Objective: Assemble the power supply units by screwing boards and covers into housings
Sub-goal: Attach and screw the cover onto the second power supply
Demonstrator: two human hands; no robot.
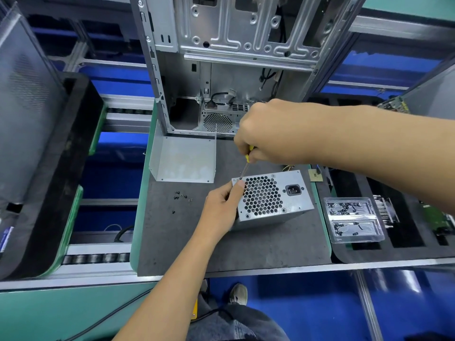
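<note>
The PSU stands on the grey surface, a little toward 4 o'clock from the mat's middle, its honeycomb fan grille and black power socket facing up toward the camera. The left hand comes in from 7 o'clock and grips the unit's 9 o'clock edge, fingers curled onto its top corner by the grille. The right hand reaches in from 3 o'clock and sits above the unit at 12 o'clock of it, fingers clamped round the yellow handle of a screwdriver. The shaft slants down and toward 7 o'clock, its tip at the unit's top 10 o'clock corner, just beside the left fingertips; whether it sits in a screw head is too small to tell.

At 10 o'clock of the unit a bent metal cover lies on the surface, apart from it. At 9 o'clock, loose black screws are scattered near the left wrist, with one more a little nearer the camera. Behind, at 12 o'clock, an open PC case stands upright at the far edge of the surface. At 3 o'clock, off the mat, a clear plastic tray with two compartments holds more dark screws, resting on black foam.
</note>
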